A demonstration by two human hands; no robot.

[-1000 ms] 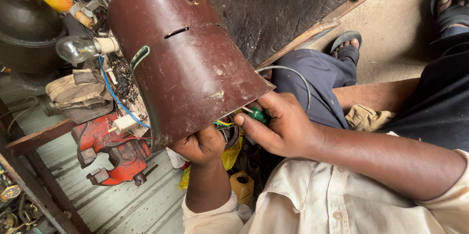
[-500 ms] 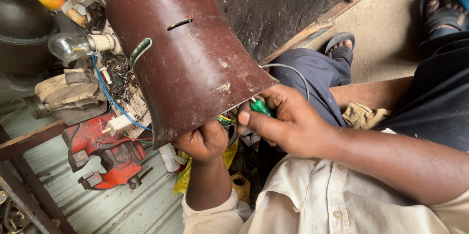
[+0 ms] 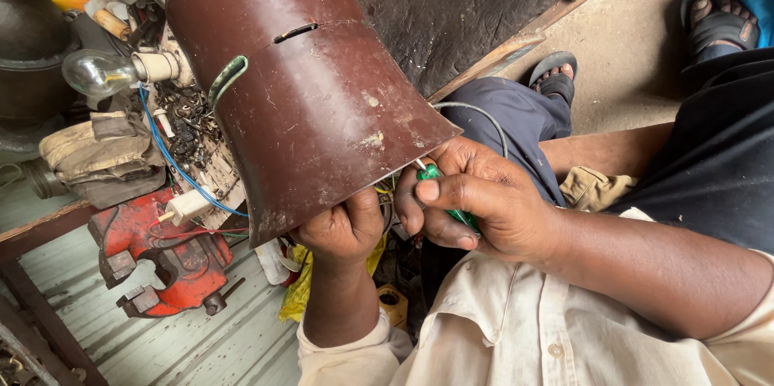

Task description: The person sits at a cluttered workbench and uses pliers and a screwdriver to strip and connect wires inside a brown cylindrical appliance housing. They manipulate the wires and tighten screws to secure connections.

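A large brown metal housing (image 3: 306,87), flared like a bell with a slot in its side, is tilted up in front of me. My left hand (image 3: 343,229) grips its lower rim from underneath. Just right of that rim, my right hand (image 3: 476,200) is closed around a green-handled screwdriver (image 3: 439,184), whose tip points into the housing's open end. The inside of the housing is hidden. A thin grey wire (image 3: 484,116) loops out from behind my right hand over my knee.
A red bench vise (image 3: 161,261) sits at lower left on a wooden bench edge (image 3: 40,229). A clear light bulb (image 3: 101,71) in a socket, blue wire (image 3: 173,164) and scrap parts lie behind the housing. Another person's sandalled feet (image 3: 713,19) rest on the ground at upper right.
The view has shifted slightly. My right hand has moved a little closer to the housing's rim with the screwdriver. My left hand keeps the same grip.
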